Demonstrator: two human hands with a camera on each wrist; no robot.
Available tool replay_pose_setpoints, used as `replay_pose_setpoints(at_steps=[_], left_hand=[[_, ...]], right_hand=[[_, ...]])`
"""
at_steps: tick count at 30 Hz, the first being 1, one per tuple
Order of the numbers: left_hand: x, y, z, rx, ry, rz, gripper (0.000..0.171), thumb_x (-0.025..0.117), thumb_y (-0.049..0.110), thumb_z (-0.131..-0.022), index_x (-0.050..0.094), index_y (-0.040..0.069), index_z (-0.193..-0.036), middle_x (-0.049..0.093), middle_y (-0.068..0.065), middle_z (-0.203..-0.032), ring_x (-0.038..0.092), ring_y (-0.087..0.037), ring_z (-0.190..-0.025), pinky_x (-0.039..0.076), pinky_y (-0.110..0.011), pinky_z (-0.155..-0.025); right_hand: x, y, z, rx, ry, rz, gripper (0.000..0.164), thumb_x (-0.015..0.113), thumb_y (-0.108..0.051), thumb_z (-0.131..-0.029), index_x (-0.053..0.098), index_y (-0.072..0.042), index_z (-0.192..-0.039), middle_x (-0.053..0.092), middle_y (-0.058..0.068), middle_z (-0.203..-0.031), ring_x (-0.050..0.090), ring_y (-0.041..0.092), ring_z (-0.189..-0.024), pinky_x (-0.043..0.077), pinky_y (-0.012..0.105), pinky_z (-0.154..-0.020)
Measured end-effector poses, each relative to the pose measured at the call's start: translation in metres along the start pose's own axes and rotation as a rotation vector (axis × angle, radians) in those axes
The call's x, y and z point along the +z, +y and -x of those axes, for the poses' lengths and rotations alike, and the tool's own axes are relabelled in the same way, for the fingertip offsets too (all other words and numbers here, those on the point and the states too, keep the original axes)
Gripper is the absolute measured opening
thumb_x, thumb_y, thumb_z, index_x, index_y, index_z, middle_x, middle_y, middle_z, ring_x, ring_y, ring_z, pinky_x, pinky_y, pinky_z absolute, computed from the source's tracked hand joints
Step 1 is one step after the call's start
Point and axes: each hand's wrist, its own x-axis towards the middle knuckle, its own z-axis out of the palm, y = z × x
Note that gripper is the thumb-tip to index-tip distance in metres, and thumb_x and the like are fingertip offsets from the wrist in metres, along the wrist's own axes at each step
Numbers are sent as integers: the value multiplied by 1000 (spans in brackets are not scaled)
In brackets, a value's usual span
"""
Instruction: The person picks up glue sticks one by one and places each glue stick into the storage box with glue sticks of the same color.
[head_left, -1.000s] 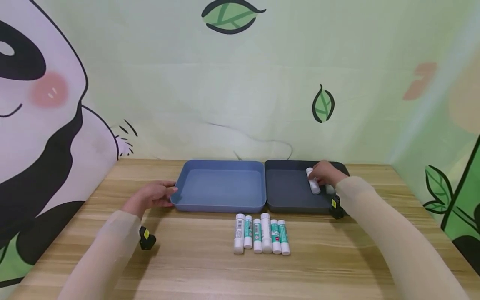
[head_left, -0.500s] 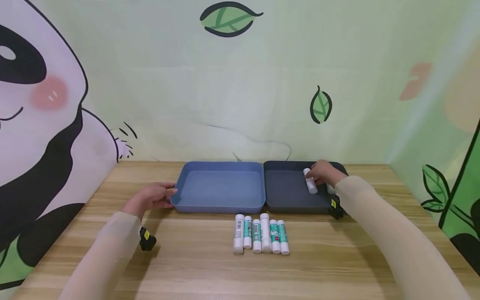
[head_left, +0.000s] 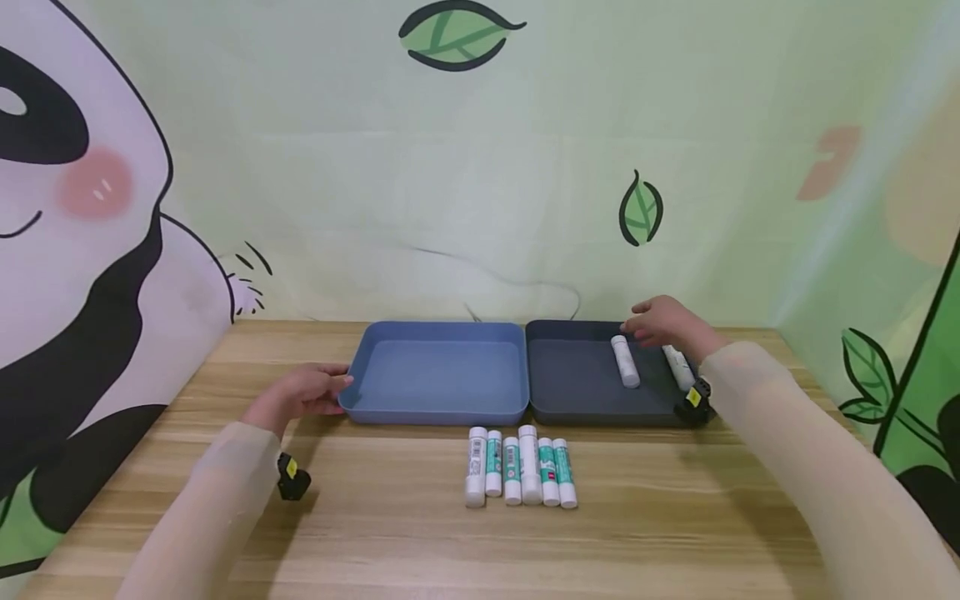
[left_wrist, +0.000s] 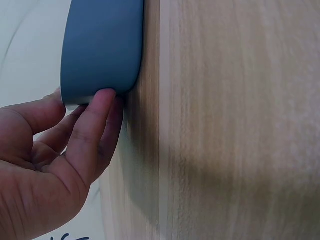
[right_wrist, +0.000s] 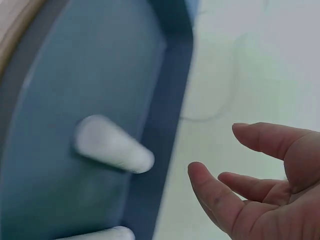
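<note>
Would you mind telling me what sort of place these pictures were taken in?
Probably an indoor spot arranged for a demonstration or play: a wooden table bears a blue tray and a dark tray, with a backdrop showing a cartoon panda behind.

Head view: fairly bright, diffuse light; soft shadows on desk (head_left: 420, 550). Left wrist dimmer, greyer, broad soft-edged shadow. Right wrist: backdrop (right_wrist: 280, 60) washed out, dark tray (right_wrist: 90, 65) and white tube (right_wrist: 111, 145) blurred, right hand (right_wrist: 280, 212) noticeably sharper.
</note>
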Motion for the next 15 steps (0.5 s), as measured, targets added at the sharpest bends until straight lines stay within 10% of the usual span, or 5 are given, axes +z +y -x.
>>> replay_pose_setpoints(at_steps=[15], left_hand=[[0,2,3,-4,0,0,63,50,18,-109,22,-1,-161,47,-24,-141,60,-15,-94,63,-27,-88]], right_hand=[[-25,-32,63,-173,59,92,66,53,-19,-107,23,7,-159,39,33,-154,48,46,-139,51,50,-110]])
